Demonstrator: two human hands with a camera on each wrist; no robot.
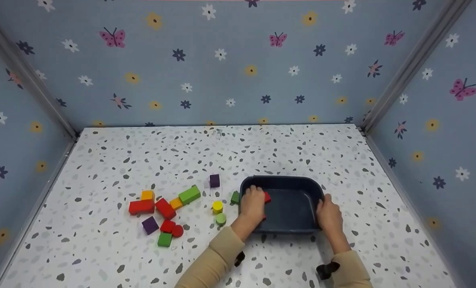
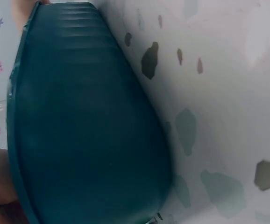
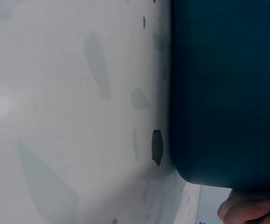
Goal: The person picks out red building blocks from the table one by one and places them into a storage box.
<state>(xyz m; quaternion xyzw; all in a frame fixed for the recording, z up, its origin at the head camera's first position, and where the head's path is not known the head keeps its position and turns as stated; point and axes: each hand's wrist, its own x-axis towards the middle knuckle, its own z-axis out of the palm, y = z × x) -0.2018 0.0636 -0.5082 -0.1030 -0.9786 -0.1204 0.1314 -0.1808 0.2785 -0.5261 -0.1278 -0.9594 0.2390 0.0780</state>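
Navy tray sits on the counter between the right hand, curled round its right rim, and the left hand, apart from the other, over the tray's left end with red block parts showing alongside; whether that hand clasps anything, I cannot tell. Coloured blocks lie to its left, a green block nearest.
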